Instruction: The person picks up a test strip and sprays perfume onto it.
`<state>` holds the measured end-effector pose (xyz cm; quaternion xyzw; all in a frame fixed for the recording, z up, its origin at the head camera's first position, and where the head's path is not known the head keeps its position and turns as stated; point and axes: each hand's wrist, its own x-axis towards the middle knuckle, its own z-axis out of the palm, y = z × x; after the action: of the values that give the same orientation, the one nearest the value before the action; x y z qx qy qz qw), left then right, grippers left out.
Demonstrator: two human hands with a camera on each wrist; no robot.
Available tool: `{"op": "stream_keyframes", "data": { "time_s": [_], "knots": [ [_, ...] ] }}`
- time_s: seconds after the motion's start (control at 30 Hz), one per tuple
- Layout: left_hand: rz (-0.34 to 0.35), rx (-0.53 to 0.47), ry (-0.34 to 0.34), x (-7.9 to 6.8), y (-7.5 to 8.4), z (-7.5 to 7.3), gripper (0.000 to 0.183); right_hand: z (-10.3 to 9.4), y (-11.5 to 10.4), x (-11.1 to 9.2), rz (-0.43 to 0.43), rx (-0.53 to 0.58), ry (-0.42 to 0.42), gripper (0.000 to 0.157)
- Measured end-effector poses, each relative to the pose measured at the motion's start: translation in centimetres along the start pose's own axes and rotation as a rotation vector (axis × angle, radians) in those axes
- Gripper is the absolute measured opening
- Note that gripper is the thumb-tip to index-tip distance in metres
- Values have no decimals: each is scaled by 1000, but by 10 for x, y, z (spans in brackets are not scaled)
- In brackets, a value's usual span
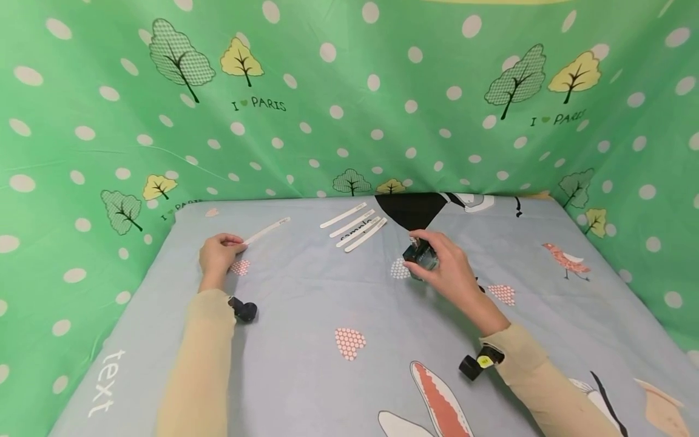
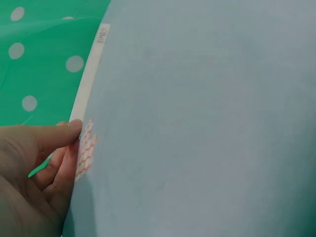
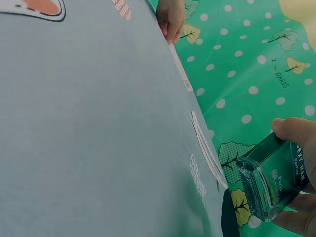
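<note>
My left hand (image 1: 219, 258) pinches one end of a white paper test strip (image 1: 269, 229) between thumb and fingertips. In the left wrist view the far end of that strip (image 2: 101, 37) bears small printed letters. My right hand (image 1: 450, 270) grips a dark, clear-glass perfume bottle (image 1: 423, 258) with a metal spray top. Its fingers reach over the upper end while the thumb lies along the near side. Lettering shows on the bottle (image 3: 276, 182) in the right wrist view, where it is tilted. Several more test strips (image 1: 354, 227) lie side by side between the hands.
A grey-blue printed cloth (image 1: 295, 340) covers the table, with hearts, a bird and other pictures on it. Green dotted fabric (image 1: 306, 139) hangs behind and at both sides. Black wrist cameras (image 1: 244, 311) sit on both wrists.
</note>
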<state>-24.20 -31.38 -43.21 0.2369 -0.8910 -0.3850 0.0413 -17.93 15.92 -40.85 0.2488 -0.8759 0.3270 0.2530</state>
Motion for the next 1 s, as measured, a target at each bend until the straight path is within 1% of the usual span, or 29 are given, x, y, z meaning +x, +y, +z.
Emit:
{"op": "stream_keyframes", "data": {
  "time_s": [0.2,0.4,0.6,0.77,1.0],
  "knots": [
    [-32,-73,-36,-1,-1,-6,30,2,-2,2,-25,-1,1,61],
    [-5,-154,-93,-4,4,-11,29,1,-5,3,-25,4,-10,62],
    [34,-252,-173,-15,21,-14,26,3,-5,4,-35,3,-17,61],
    [91,-263,-211,-28,38,-18,24,4,-6,4,-35,4,-14,61],
    [175,-345,-258,-46,56,-18,14,6,-6,5,-35,11,-4,62]
  ]
}}
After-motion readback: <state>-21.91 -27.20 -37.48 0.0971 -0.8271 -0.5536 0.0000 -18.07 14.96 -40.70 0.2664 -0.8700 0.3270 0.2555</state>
